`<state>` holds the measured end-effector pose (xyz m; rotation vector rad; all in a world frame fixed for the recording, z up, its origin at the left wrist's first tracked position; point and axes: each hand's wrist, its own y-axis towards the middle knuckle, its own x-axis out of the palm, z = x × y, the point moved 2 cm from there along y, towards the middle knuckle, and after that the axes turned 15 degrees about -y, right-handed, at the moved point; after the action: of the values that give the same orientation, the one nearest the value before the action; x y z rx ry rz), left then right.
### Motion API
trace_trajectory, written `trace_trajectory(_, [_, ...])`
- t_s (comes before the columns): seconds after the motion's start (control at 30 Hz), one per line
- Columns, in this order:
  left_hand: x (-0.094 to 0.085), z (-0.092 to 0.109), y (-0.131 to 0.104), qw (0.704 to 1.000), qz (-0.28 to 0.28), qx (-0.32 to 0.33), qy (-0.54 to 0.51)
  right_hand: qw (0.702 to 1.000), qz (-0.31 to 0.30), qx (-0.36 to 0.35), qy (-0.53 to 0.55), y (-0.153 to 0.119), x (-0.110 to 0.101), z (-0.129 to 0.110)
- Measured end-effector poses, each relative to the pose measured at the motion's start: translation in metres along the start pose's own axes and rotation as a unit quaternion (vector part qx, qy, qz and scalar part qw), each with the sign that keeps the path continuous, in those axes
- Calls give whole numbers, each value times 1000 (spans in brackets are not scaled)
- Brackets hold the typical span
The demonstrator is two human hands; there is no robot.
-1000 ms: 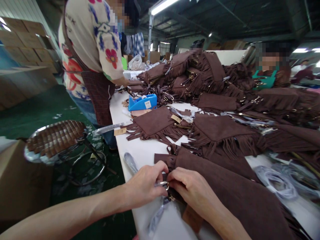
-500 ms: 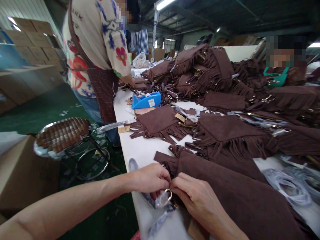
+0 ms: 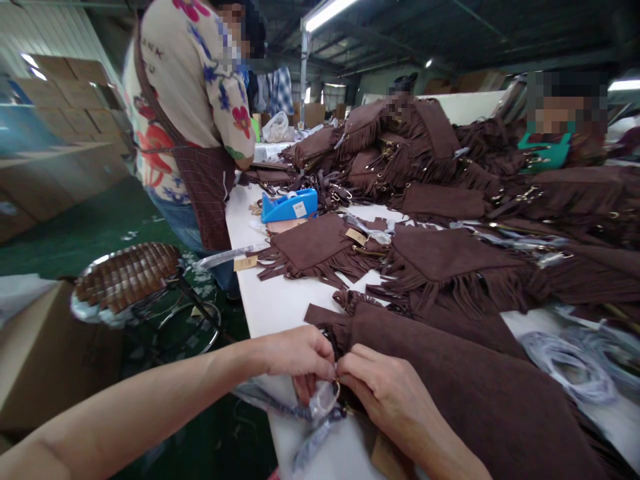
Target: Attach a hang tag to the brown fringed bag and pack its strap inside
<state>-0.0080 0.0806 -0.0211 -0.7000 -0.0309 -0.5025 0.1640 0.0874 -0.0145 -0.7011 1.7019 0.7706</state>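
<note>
Two hands meet at the desk (image 3: 280,307) edge, six o'clock: left hand (image 3: 300,355) and right hand (image 3: 385,390), fingers pinched shut on a metal ring (image 3: 336,389) wrapped in clear plastic film (image 3: 321,403) at the brown suede bag (image 3: 450,387) corner. Wrapping looks underway; next needs steady twisting.

Fringed bag (image 3: 475,393) on table (image 3: 280,303), near edge; tape dispenser (image 3: 289,205) behind it; stool (image 3: 125,273) left of table; bag pile (image 3: 400,143) far back.
</note>
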Motion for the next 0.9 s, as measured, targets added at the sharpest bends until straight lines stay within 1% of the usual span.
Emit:
trace_trajectory(0.13, [-3,1,4,1000,-23,-9,-4,1000,-7,8,7,-1,1,1])
trace_trajectory(0.23, [-2,3,3,1000,-28,4,11,1000,-7,12,15,-2,0,1])
trace_trajectory(0.37, [3,5,-2,999,-26,29,29,1000,-8,9,22,-2,0,2])
trace_trajectory(0.5, [10,6,-8,996,11,60,72,999,-9,22,38,-1,2,2])
trace_trajectory(0.63, [14,2,-11,988,74,97,89,995,-3,45,87,-1,-5,1])
trace_trajectory(0.77, [10,-1,-11,979,133,144,50,985,-3,77,154,-2,-21,-3])
trace_trajectory(0.83, [6,1,-11,973,157,169,27,975,-11,109,192,-1,-26,-6])
trace_trajectory(0.9, [3,5,-13,967,169,191,14,962,-22,148,229,2,-27,-8])
